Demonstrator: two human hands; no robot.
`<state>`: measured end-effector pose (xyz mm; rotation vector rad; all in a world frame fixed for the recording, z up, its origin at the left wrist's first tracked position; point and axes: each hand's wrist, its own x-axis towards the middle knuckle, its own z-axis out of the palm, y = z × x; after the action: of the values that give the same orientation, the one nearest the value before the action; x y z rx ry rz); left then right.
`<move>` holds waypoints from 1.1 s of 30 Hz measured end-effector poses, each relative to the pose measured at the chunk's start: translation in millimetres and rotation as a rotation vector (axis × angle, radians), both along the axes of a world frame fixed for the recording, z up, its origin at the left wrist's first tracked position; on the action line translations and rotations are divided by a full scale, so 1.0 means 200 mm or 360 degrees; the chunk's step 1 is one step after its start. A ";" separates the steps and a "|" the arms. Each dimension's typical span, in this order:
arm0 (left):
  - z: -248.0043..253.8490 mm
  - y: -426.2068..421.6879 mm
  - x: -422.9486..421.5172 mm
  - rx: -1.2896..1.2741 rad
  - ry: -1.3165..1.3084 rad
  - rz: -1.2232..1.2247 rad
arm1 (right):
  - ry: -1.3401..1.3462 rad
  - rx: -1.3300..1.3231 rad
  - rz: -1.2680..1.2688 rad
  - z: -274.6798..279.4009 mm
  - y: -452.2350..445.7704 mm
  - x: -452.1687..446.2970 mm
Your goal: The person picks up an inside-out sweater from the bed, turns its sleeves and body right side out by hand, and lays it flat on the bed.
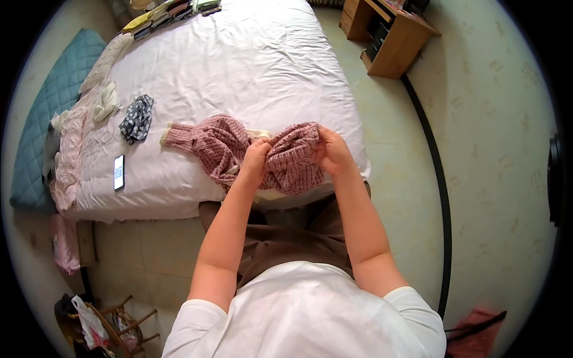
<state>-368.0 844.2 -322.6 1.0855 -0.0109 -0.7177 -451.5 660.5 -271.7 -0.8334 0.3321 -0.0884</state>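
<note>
A pink knitted sweater (224,143) lies bunched at the near edge of the bed, one ribbed sleeve with a cream cuff stretching to the left. My left hand (256,160) is closed on the knit near its middle. At the garment's right end, my right hand (331,152) pinches the edge of the fabric. Between the two hands the knit is gathered and partly lifted. Some cream-coloured cloth shows behind and under it; whether it belongs to the sweater I cannot tell.
The bed (256,65) has a pale pink sheet. On its left lie a phone (119,173), a dark patterned cloth (137,119) and a cream cloth (106,101). Folded clothes (170,15) line the far end. A wooden desk (397,45) stands right; a chair (128,319) is lower left.
</note>
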 end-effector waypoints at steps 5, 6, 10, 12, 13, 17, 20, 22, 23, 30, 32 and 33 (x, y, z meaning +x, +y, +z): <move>-0.03 -0.05 -0.01 0.0577 -0.0642 0.0148 | 0.0009 0.0050 -0.0085 -0.09 0.05 0.03; 0.03 -0.05 -0.03 0.0578 -0.0641 0.0148 | 0.0010 0.0051 -0.0085 -0.12 0.04 0.04; 0.32 -0.04 -0.13 0.0919 -0.2259 0.0750 | 0.0008 -0.0514 -0.0345 -0.15 0.03 0.06; 0.35 -0.07 -0.19 0.1201 -0.2571 0.0309 | 0.0001 -0.0618 -0.0369 -0.11 0.06 0.06; 0.36 -0.08 -0.20 0.1318 -0.2530 0.0267 | -0.0019 -0.0646 -0.0368 -0.10 0.08 0.06; 0.29 -0.10 -0.17 0.1564 -0.2552 0.0154 | -0.0078 -0.0754 -0.0286 -0.05 0.12 0.06; 0.27 -0.11 -0.14 0.1601 -0.2558 0.0106 | -0.0072 -0.0829 -0.0118 -0.04 0.12 0.05; 0.23 -0.10 -0.11 0.1403 -0.2236 0.0235 | -0.0082 -0.0819 -0.0093 -0.02 0.10 0.04; 0.21 -0.09 -0.09 0.1402 -0.2238 0.0236 | -0.0088 -0.0806 -0.0068 -0.01 0.08 0.03; 0.19 -0.04 -0.01 0.1049 -0.1672 0.0294 | 0.0117 -0.2127 0.0066 -0.24 0.02 0.03; 0.21 0.01 0.01 0.1009 -0.1487 0.0230 | 0.0177 -0.2205 -0.0084 -0.24 -0.01 0.03; 0.26 0.03 0.02 0.1045 -0.1391 0.0186 | 0.0244 -0.2279 -0.0234 -0.25 -0.03 0.02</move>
<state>-364.8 850.5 -270.4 1.9470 -0.4824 -0.0771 -446.9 653.5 -321.4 -2.2386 0.4624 -0.4296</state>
